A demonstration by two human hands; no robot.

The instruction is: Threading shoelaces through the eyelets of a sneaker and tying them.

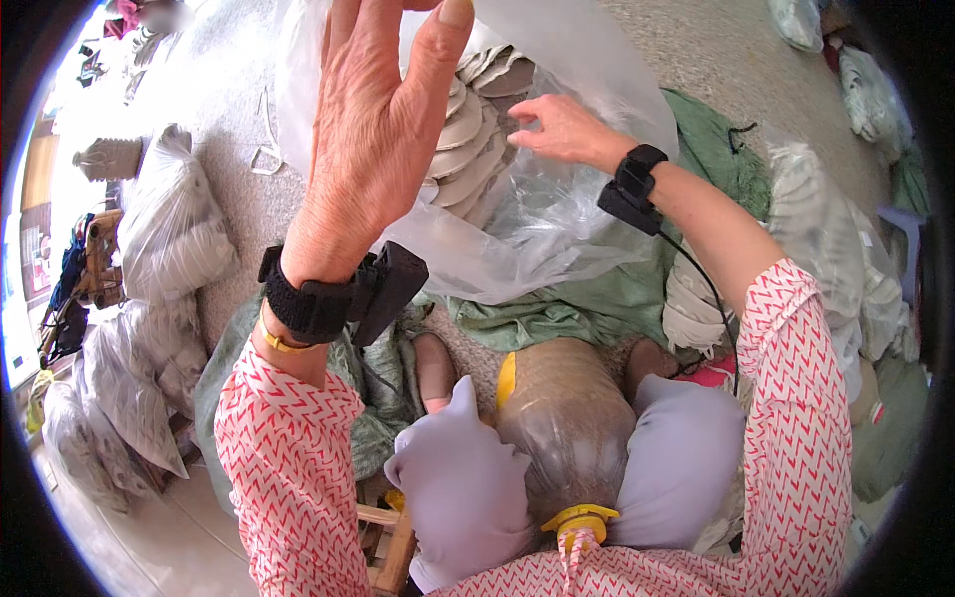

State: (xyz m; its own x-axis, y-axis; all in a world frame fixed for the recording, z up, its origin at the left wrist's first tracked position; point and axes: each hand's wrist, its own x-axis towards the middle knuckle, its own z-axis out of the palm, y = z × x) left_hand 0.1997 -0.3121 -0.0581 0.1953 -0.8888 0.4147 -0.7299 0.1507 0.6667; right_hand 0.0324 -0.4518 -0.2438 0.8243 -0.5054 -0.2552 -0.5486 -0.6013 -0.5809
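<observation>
My left hand [373,139] is raised high in front of the clear plastic bag [557,219], its fingers stretched upward and partly cut off by the top edge. The thumb stands apart, and I see nothing held in it. Over the bag's mouth my right hand [567,129] reaches left, fingers apart, close to a stack of beige curved fabric pieces [468,144]. Those pieces lie nested one over another inside the bag. Whether the right fingertips touch them I cannot tell. Black straps with small boxes are round both wrists.
Green woven sacking [567,308] lies beneath and beside the bag. A large brownish clear bottle [567,428] with a yellow cap [582,519] rests between my knees. Filled plastic bags [174,219] stand at left, more bags [821,229] at right. A wooden frame [393,547] shows below.
</observation>
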